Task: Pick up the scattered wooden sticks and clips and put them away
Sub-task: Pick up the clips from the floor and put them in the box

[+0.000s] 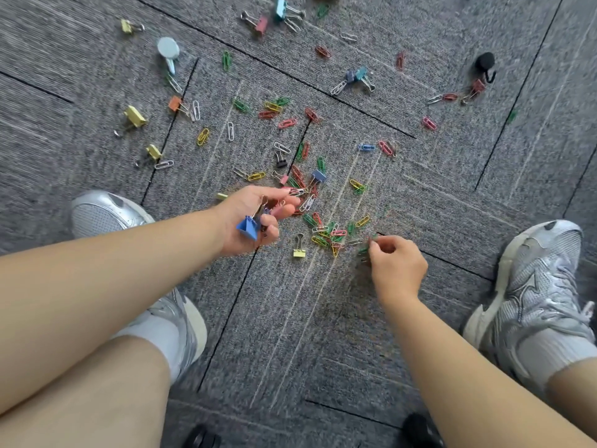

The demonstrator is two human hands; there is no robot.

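Note:
Coloured paper clips (326, 232) and binder clips lie scattered over the grey carpet (290, 318). My left hand (255, 218) is palm up and cupped around a blue binder clip (248, 227) and a few smaller clips. My right hand (395, 265) reaches down at the right edge of the densest pile, with its fingertips pinched on a green paper clip (371, 238). A yellow binder clip (299, 247) lies between the two hands. No wooden sticks are visible.
My silver sneakers stand on both sides: left (106, 213), right (542, 286). Farther off lie yellow binder clips (135, 116), a pale blue round clip (168, 50), a black hook-like object (484, 64) and a blue binder clip (280, 8).

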